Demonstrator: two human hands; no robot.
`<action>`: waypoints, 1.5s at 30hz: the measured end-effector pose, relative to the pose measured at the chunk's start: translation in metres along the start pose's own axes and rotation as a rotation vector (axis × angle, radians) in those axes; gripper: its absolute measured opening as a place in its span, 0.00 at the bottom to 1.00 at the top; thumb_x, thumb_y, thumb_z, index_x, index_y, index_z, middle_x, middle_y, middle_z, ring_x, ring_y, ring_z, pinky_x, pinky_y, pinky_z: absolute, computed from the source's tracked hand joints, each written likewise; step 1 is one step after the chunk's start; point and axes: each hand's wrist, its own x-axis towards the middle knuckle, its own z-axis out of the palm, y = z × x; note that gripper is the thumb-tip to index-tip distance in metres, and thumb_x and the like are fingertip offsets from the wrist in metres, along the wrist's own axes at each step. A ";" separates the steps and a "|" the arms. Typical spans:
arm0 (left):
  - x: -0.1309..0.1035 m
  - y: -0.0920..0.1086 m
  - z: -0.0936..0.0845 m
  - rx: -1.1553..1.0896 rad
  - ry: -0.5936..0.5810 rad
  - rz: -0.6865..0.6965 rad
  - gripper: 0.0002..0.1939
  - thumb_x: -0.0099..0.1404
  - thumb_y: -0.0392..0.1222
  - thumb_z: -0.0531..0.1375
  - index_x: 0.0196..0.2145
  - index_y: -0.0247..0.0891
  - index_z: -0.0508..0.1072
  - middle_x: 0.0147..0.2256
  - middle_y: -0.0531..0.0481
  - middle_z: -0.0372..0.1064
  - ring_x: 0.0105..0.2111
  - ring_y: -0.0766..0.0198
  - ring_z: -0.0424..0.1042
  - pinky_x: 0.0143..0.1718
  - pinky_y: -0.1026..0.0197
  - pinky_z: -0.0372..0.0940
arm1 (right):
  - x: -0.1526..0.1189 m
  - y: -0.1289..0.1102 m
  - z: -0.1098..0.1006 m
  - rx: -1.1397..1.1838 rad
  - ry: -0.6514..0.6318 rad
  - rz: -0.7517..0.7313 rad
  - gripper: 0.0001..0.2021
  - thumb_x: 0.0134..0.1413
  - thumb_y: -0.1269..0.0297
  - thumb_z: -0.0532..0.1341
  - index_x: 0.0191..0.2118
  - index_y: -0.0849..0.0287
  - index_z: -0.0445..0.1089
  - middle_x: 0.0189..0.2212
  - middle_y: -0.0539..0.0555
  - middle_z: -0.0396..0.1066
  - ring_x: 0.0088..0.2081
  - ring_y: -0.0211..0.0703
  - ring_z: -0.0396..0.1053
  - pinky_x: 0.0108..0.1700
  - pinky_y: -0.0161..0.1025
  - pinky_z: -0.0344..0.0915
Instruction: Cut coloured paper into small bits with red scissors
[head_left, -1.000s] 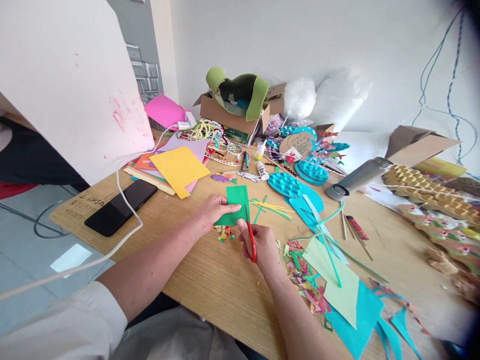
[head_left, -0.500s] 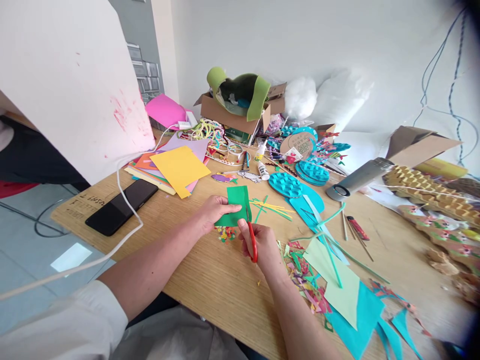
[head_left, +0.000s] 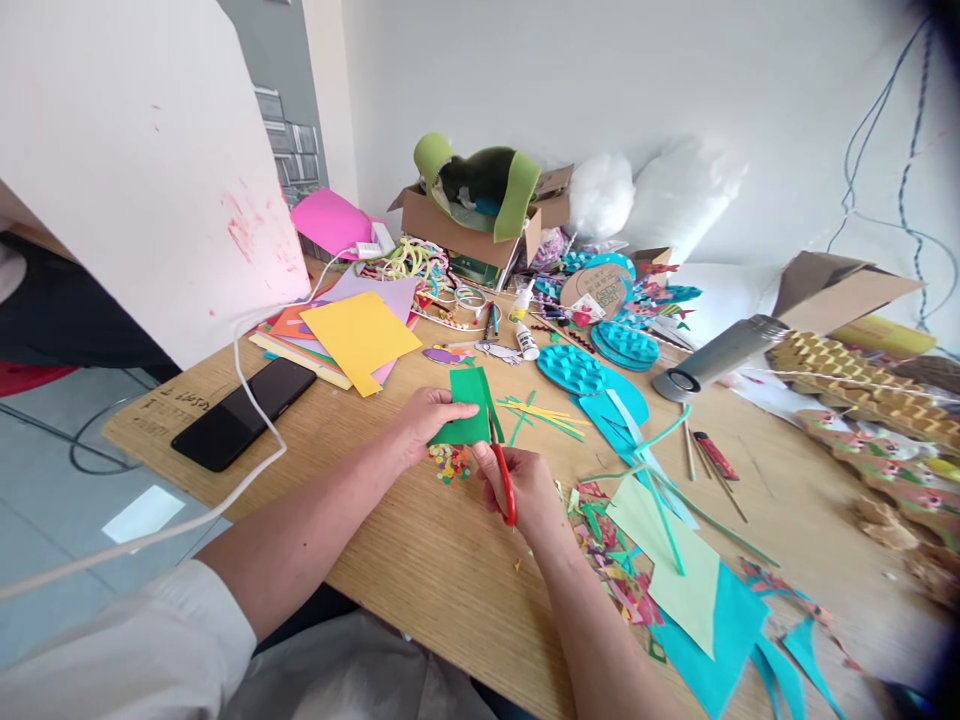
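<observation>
My left hand (head_left: 433, 422) pinches a piece of green paper (head_left: 468, 388) by its left side, thumb on top. In my right hand (head_left: 529, 490) is a pair of red-handled scissors (head_left: 507, 488), with the blades at the paper's right edge. A narrow strip along that edge stands partly apart from the sheet. Small colourful paper dots (head_left: 450, 464) lie on the table just below the green paper. Beyond the scissors rests a loose pile of thin yellow and green paper strips (head_left: 547, 413).
A black phone (head_left: 244, 415) and a white cable (head_left: 259, 400) lie at left, near stacked coloured paper (head_left: 360, 335). Paper scraps (head_left: 611, 560), light green paper (head_left: 675, 560) and a metal flask (head_left: 720, 355) occupy the right. Glue bottles (head_left: 526, 342) stand behind.
The strip at the green paper's right edge has parted further from the sheet. My left hand and the paper have shifted slightly up and left; the scissors have barely moved.
</observation>
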 end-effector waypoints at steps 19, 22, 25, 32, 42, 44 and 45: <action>-0.005 0.001 0.004 0.198 0.013 0.027 0.11 0.43 0.45 0.68 0.22 0.34 0.77 0.22 0.49 0.73 0.21 0.65 0.69 0.25 0.64 0.61 | 0.002 0.005 0.002 -0.085 0.069 -0.014 0.32 0.50 0.35 0.54 0.21 0.64 0.68 0.11 0.54 0.65 0.14 0.38 0.62 0.17 0.31 0.52; -0.005 0.001 0.005 0.180 0.004 0.013 0.11 0.43 0.44 0.68 0.23 0.34 0.77 0.22 0.49 0.73 0.21 0.65 0.69 0.26 0.64 0.62 | 0.002 0.006 0.002 -0.079 0.071 -0.007 0.32 0.50 0.35 0.54 0.21 0.64 0.68 0.11 0.55 0.66 0.13 0.38 0.61 0.17 0.31 0.52; -0.005 0.001 0.005 0.148 -0.005 0.000 0.11 0.43 0.44 0.68 0.23 0.33 0.77 0.22 0.49 0.74 0.22 0.65 0.70 0.26 0.64 0.62 | 0.002 0.007 0.002 -0.063 0.068 0.002 0.31 0.49 0.34 0.54 0.21 0.64 0.67 0.11 0.55 0.66 0.13 0.38 0.62 0.17 0.31 0.53; -0.005 0.000 0.005 0.111 -0.016 -0.013 0.12 0.42 0.44 0.69 0.23 0.33 0.77 0.23 0.48 0.74 0.23 0.64 0.70 0.27 0.64 0.63 | 0.003 0.009 0.003 -0.050 0.087 0.006 0.32 0.47 0.33 0.54 0.20 0.63 0.67 0.11 0.54 0.65 0.13 0.38 0.62 0.17 0.31 0.53; -0.004 -0.001 0.003 0.122 -0.015 -0.006 0.13 0.42 0.45 0.69 0.23 0.33 0.77 0.23 0.47 0.74 0.22 0.64 0.70 0.27 0.63 0.62 | 0.003 0.011 0.004 -0.073 0.120 -0.007 0.33 0.47 0.32 0.54 0.20 0.64 0.67 0.11 0.54 0.64 0.13 0.37 0.60 0.16 0.32 0.50; -0.004 -0.002 0.003 0.131 -0.016 0.002 0.12 0.43 0.44 0.68 0.23 0.33 0.77 0.23 0.48 0.73 0.23 0.64 0.70 0.27 0.63 0.62 | 0.003 0.011 0.004 -0.066 0.113 -0.013 0.33 0.47 0.32 0.54 0.20 0.63 0.67 0.11 0.53 0.64 0.13 0.37 0.60 0.16 0.32 0.50; -0.004 -0.002 0.003 0.130 -0.013 0.006 0.12 0.43 0.44 0.68 0.23 0.33 0.77 0.23 0.48 0.73 0.22 0.64 0.70 0.26 0.64 0.62 | 0.004 0.010 0.003 -0.062 0.104 -0.016 0.32 0.47 0.32 0.54 0.20 0.63 0.67 0.11 0.53 0.64 0.13 0.37 0.60 0.16 0.32 0.50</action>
